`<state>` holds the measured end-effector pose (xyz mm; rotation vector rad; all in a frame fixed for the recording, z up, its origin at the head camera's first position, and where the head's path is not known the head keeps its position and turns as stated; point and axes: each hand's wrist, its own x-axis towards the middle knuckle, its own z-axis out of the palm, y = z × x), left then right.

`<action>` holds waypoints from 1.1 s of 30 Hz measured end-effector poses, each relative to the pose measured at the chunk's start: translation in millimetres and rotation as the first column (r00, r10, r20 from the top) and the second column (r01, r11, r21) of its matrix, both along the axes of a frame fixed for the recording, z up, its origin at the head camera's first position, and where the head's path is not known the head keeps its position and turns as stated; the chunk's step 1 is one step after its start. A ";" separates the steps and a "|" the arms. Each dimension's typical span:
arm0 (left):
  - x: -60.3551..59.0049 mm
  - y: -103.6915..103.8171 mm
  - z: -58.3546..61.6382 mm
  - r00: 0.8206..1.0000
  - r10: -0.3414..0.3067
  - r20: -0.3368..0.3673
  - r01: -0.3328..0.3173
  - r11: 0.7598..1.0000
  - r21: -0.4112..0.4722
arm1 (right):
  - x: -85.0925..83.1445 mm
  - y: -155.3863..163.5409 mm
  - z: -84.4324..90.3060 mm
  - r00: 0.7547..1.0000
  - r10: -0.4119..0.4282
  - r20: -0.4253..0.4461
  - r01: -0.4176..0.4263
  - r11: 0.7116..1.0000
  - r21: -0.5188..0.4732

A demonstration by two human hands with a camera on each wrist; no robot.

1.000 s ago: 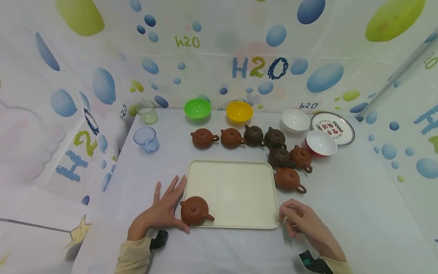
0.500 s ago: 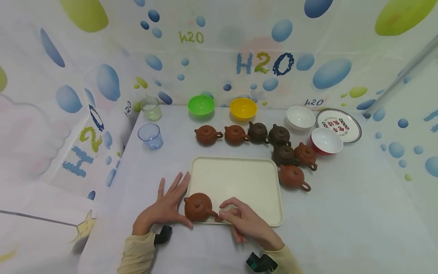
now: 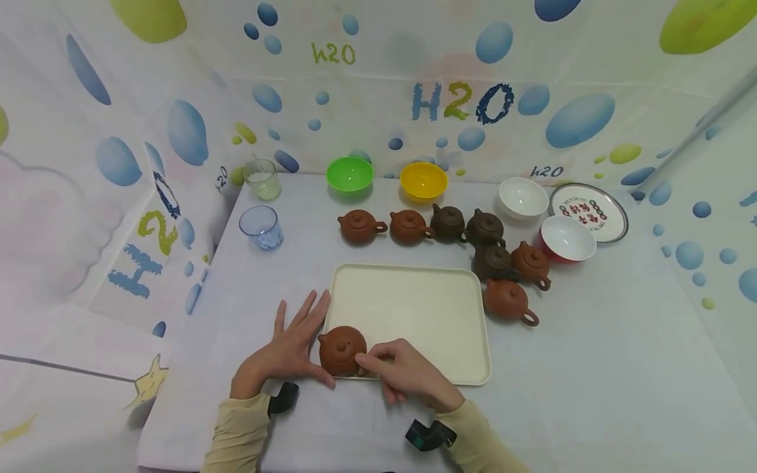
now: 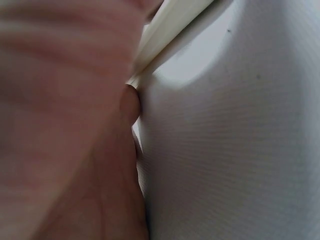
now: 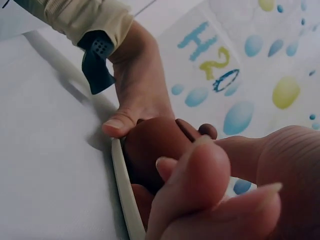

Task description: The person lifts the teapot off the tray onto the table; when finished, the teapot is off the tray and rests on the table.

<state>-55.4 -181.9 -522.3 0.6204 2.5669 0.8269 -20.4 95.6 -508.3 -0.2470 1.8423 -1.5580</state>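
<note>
A reddish-brown clay teapot [image 3: 343,351] sits in the front left corner of the cream tray [image 3: 414,315], spout to the left. My right hand [image 3: 408,373] pinches its handle, which is hidden behind the fingers. In the right wrist view the teapot [image 5: 155,145] stands just inside the tray rim [image 5: 120,175], beyond my curled fingertips [image 5: 205,170]. My left hand [image 3: 290,348] lies spread along the tray's left edge, fingers straight, thumb at the front corner. The left wrist view shows the left palm [image 4: 75,125] against the cloth, with the tray's edge [image 4: 170,30] beyond.
Behind the tray, brown teapots [image 3: 361,226] and dark teapots [image 3: 447,223] form a row bending down its right side to a reddish teapot [image 3: 506,300]. Farther back stand a green bowl [image 3: 350,176], yellow bowl [image 3: 423,182], white bowls [image 3: 523,198], a plate [image 3: 591,211] and glasses [image 3: 262,228].
My right hand has come left from beside the tray's right edge to the teapot and taken its handle. The left hand has stayed at the tray's left edge.
</note>
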 end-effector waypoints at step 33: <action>0.2 0.1 0.5 1.000 0.004 0.002 -0.004 1.000 0.007 | -0.7 -1.3 -8.1 0.998 -0.010 -0.062 0.011 1.000 0.005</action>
